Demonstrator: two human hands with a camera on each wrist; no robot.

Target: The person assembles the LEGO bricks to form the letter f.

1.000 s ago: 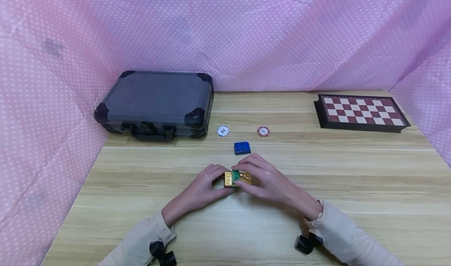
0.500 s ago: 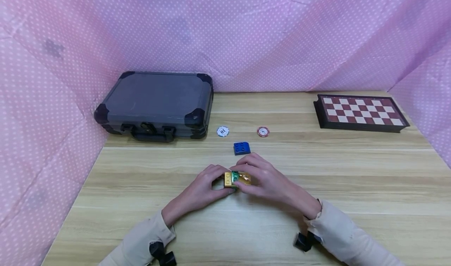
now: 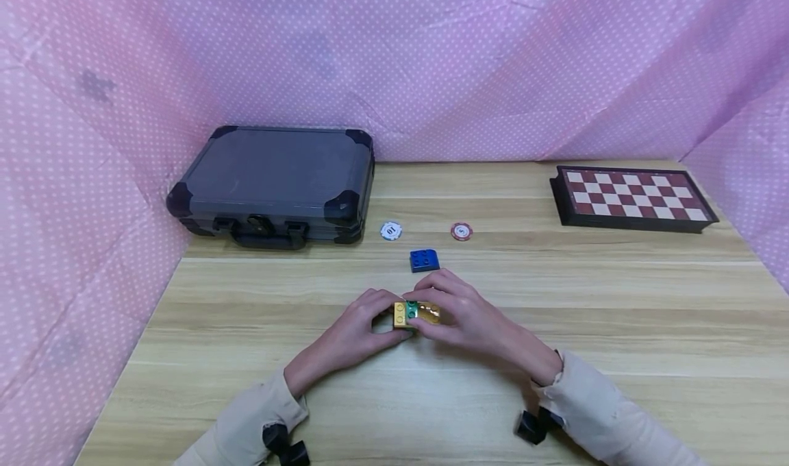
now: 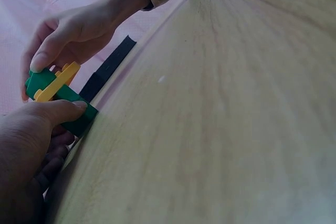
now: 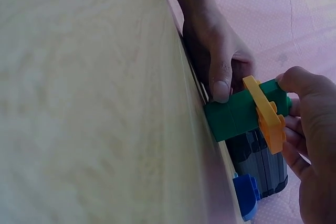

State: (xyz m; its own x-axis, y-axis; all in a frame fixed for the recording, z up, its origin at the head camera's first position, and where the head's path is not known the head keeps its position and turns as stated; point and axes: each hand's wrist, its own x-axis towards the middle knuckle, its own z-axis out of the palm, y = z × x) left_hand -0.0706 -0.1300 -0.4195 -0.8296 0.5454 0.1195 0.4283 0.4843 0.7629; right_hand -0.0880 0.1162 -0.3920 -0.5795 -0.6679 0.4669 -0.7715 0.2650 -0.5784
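A small stack of toy building bricks stands on the table between both hands. Its lower part is green bricks (image 5: pixel 231 116), gripped by my left hand (image 3: pixel 354 329), whose thumb lies along their side in the left wrist view. A yellow plate-like brick (image 5: pixel 265 114) with studs lies across the stack and juts out to the right. On top sits another green brick (image 3: pixel 411 309), pinched by my right hand (image 3: pixel 465 312); its thumb shows against this brick in the left wrist view. Fingers hide the far side of the stack.
Just beyond the hands lies a blue studded brick (image 3: pixel 424 260). Behind it are a white poker chip (image 3: pixel 391 231) and a red poker chip (image 3: pixel 461 231). A grey case (image 3: pixel 277 171) stands back left, a folded checkered board (image 3: pixel 635 195) back right. Pink dotted cloth (image 3: pixel 431 68) hangs behind.
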